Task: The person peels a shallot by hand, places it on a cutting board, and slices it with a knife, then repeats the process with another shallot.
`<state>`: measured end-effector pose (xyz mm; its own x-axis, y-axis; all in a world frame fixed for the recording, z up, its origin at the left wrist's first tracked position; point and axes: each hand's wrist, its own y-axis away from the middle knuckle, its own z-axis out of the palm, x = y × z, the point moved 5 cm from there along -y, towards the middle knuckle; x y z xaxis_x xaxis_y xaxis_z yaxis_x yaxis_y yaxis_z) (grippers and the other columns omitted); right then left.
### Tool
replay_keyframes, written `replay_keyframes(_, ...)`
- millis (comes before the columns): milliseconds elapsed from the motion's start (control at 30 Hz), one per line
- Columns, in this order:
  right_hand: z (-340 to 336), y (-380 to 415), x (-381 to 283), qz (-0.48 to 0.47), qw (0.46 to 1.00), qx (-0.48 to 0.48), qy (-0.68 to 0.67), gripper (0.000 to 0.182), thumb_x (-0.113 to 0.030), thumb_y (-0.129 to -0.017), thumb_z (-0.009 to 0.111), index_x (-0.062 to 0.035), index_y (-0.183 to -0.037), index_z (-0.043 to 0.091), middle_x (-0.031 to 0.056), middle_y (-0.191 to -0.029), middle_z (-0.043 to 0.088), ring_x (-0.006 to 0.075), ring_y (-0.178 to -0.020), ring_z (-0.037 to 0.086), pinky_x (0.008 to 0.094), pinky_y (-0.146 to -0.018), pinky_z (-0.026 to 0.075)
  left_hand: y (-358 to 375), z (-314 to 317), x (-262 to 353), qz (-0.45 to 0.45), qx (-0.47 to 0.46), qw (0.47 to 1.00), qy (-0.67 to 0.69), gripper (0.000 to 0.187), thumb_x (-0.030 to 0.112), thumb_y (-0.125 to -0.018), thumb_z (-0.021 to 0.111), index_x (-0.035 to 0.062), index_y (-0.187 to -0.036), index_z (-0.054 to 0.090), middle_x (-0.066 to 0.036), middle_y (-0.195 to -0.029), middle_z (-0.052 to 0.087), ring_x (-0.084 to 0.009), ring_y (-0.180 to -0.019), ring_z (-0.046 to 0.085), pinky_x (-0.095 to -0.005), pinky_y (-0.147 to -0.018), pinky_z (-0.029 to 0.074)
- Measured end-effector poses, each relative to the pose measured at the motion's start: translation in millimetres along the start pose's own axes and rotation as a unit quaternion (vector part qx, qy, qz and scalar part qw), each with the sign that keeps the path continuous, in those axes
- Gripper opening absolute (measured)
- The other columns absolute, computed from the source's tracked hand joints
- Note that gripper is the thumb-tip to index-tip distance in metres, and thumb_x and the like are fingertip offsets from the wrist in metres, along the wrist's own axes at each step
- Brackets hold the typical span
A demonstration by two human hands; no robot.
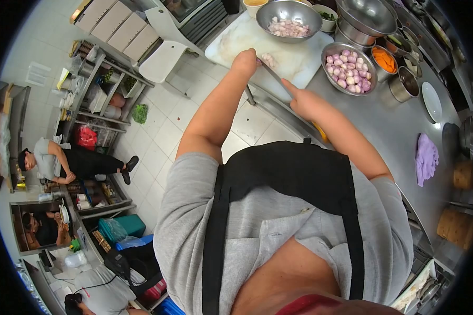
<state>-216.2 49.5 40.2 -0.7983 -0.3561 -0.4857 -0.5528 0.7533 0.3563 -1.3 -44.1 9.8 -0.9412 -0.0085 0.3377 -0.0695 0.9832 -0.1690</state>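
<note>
My right hand (306,104) is wrapped round the handle of a knife, whose blade (275,79) slants up and left over the near edge of the white cutting board (231,42). At the tip end of the blade is my left hand (244,62), its fingers closed; what they hold is hidden. Beside them on the board lies a small heap of pale chopped pieces (268,60). A steel bowl (289,21) of cut shallots rests at the board's far side. Right of the board, another steel bowl (350,68) holds whole peeled shallots.
Carrot pieces (384,60) fill a metal container beside an empty-looking steel pot (403,84). A white oval dish (431,102) and purple gloves (427,159) lie on the steel counter. A white chair (163,60) stands left; a person (50,157) stands by shelves.
</note>
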Motion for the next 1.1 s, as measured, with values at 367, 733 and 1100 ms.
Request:
replay_keyframes(367, -10.7, 28.2, 20.9, 0.034, 0.97, -0.048, -0.235, 0.068, -0.006, -0.083, 0.039, -0.0282, -0.145, 0.023, 0.0042, -0.063, 0.049, 0.0109, -0.044, 0.045, 0.0266, -0.043, 0.043, -8.7, 0.0, 1.3, 0.062, -0.033, 0.997, 0.025, 0.032, 0.019, -0.07, 0.074, 0.006, -0.095, 0.06, -0.015, -0.098, 0.062, -0.0313, -0.093, 0.06, -0.0369, -0.08, 0.048)
replay_keyframes(733, 7.6, 28.0, 13.2, -0.004, 0.991, 0.0, -0.136, 0.067, -0.008, -0.084, 0.041, -0.025, -0.145, 0.021, 0.0168, -0.072, 0.058, 0.0223, -0.053, 0.053, 0.035, -0.055, 0.047, -6.3, 15.0, -25.5, -0.142, -0.16, 0.964, 0.156, 0.02, 0.027, -0.078, 0.067, 0.0065, -0.079, 0.07, -0.007, -0.072, 0.068, -0.0171, -0.066, 0.065, -0.0281, -0.065, 0.05)
replay_keyframes(1100, 5.7, 27.7, 5.7, -0.025, 0.995, 0.03, -0.096, 0.066, -0.01, -0.082, 0.044, -0.0178, -0.145, 0.022, 0.0251, -0.082, 0.061, 0.0346, -0.071, 0.06, 0.042, -0.069, 0.047, 4.4, 27.3, -25.6, -0.248, -0.142, 0.844, 0.454, 0.017, 0.009, -0.083, 0.065, -0.0051, -0.093, 0.065, -0.01, -0.084, 0.066, -0.0146, -0.072, 0.064, -0.0236, -0.064, 0.051)
